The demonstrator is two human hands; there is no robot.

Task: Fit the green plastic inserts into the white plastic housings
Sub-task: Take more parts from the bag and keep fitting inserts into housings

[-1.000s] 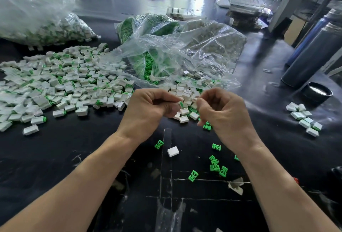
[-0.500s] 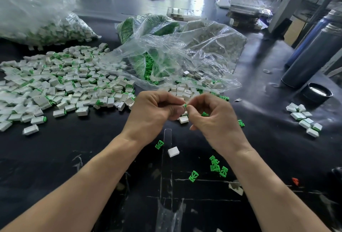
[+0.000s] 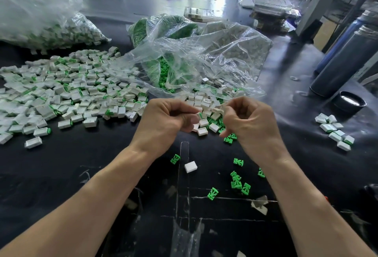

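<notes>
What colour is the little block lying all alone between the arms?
White: the lone housing shows best in the head view.

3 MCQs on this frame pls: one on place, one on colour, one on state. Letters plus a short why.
1. Where does the lone white housing lie?
A. inside a bag
B. on the black table between the two forearms
C. on the dark cap at the right

2. What colour are the loose inserts lying near the right forearm?
A. green
B. red
C. blue

3. How are the fingers of both hands?
A. flat on the table
B. spread wide, palms up
C. curled, raised above the table

Key:
1 B: it sits alone on the table, clear of the piles.
2 A: they are bright green against the black top.
3 C: left hand and right hand have curled fingers, held just in front of the small housing pile; what they pinch is hidden.
</notes>
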